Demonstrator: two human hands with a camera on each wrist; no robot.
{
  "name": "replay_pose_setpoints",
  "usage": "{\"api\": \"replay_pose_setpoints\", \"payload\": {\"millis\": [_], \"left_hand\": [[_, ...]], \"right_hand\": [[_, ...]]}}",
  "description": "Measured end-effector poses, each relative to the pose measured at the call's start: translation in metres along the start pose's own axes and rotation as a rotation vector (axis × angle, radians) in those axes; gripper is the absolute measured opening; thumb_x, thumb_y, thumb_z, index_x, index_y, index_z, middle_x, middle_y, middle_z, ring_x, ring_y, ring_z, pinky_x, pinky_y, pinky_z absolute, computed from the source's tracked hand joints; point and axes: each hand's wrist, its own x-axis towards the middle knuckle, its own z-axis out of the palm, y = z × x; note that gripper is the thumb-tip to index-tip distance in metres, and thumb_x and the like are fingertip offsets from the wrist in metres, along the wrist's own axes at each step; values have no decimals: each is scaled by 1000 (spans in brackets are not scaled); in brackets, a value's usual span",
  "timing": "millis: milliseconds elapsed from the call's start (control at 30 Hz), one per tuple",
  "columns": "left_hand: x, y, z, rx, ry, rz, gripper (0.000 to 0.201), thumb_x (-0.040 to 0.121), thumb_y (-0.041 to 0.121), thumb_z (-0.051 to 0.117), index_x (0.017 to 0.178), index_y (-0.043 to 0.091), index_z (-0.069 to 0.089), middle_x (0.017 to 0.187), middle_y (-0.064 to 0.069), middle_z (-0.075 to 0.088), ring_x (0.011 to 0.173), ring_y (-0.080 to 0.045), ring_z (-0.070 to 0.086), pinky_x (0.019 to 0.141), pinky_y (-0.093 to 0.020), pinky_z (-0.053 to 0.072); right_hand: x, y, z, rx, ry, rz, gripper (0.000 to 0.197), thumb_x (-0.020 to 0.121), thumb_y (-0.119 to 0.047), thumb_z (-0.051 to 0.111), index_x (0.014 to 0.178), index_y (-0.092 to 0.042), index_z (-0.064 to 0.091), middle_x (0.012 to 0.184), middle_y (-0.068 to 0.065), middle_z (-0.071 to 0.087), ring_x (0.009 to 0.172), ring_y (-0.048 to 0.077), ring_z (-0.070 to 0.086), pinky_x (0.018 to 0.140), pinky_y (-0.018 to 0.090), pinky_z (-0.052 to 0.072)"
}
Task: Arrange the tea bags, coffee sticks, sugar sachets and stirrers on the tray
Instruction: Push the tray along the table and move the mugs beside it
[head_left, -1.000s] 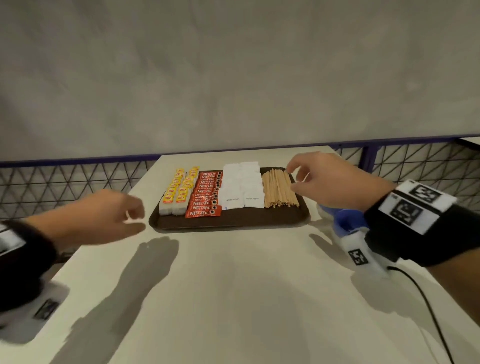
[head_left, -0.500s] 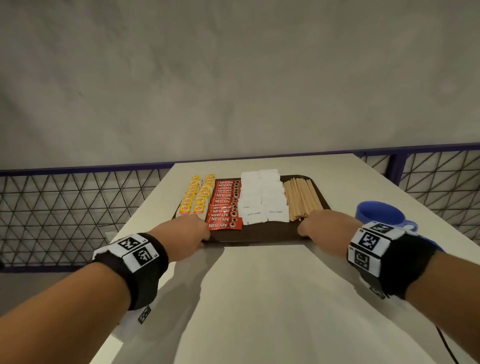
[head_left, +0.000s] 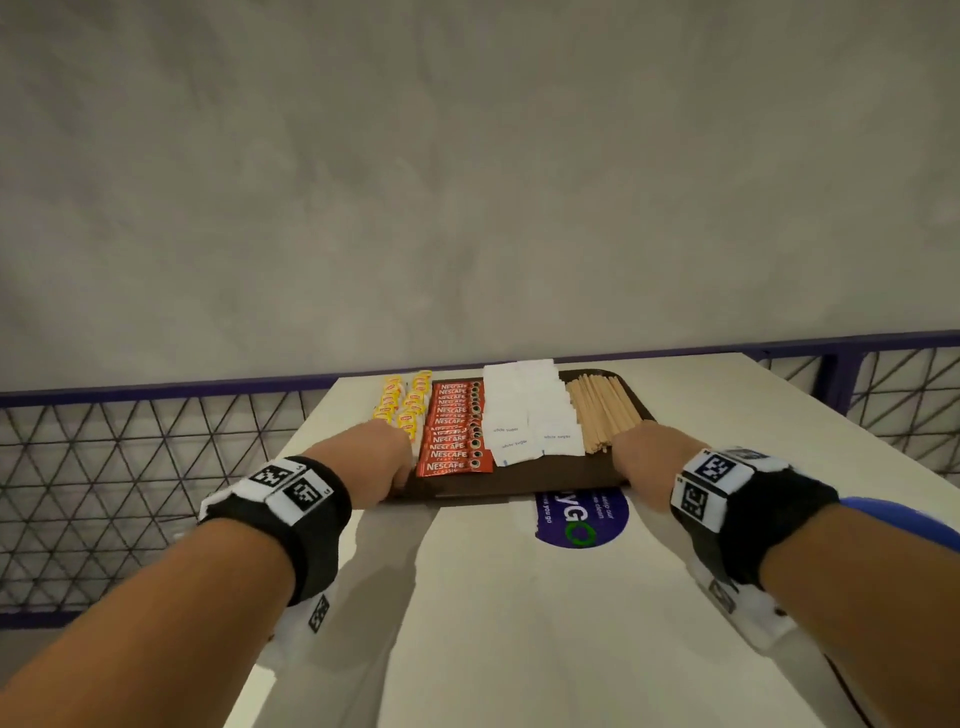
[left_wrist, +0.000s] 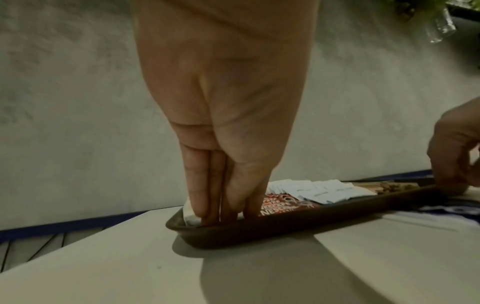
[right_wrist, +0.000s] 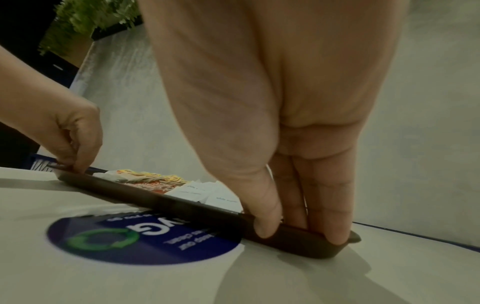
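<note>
Hands now on the tray (head_left: 519, 480) near rim, centre frame: my left hand (head_left: 382, 462) and right hand (head_left: 641, 457) pinch its corners, pushing it away; arranging looks finished.

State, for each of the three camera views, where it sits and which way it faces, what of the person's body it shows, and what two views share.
Head: worn on the head, facing forward and down at the tray; shows both forearms, left hand and right hand.
Left wrist: looks along the left hand to its grip on the tray's near rim; the right hand shows far right.
Right wrist: looks along the right hand; the left hand shows at left.
Shared: both wrist views show the sugar sachets and the coffee sticks.
</note>
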Motion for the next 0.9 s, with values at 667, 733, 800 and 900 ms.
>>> {"api": "replay_pose_setpoints", "payload": {"millis": [667, 733, 800, 900], "left_hand": [[42, 12, 3, -50, 24, 56, 20, 94, 22, 63, 107, 16, 77, 90, 1, 64, 87, -19, 57, 70, -21, 37], [45, 11, 3, -58, 33, 54, 22, 94, 22, 63, 110, 15, 77, 94, -1, 65, 90, -20, 58, 72, -21, 38], [48, 10, 5, -59, 40, 52, 23, 94, 22, 63, 111, 15, 77, 94, 0, 64, 89, -20, 58, 68, -18, 36], [50, 9, 7, -53, 47, 49, 22, 94, 22, 63, 109, 17, 77, 91, 1, 63, 87, -19, 57, 66, -18, 36]], "right_hand": [[34, 20, 7, 3, 94, 99, 21, 102, -13, 57, 119, -4, 66, 95, 7, 61, 88, 20, 60, 76, 20, 43], [38, 19, 9, -5, 102, 114, 20, 102, -12, 56, 118, -5, 67, 93, 5, 58, 84, 17, 57, 75, 19, 43], [42, 19, 12, -32, 96, 112, 20, 102, -13, 56, 117, -6, 68, 87, 2, 56, 82, 14, 55, 75, 19, 44], [47, 22, 14, -53, 85, 86, 20, 102, -13, 56, 116, -6, 68, 73, -1, 48, 82, 15, 56, 74, 19, 44]]}}
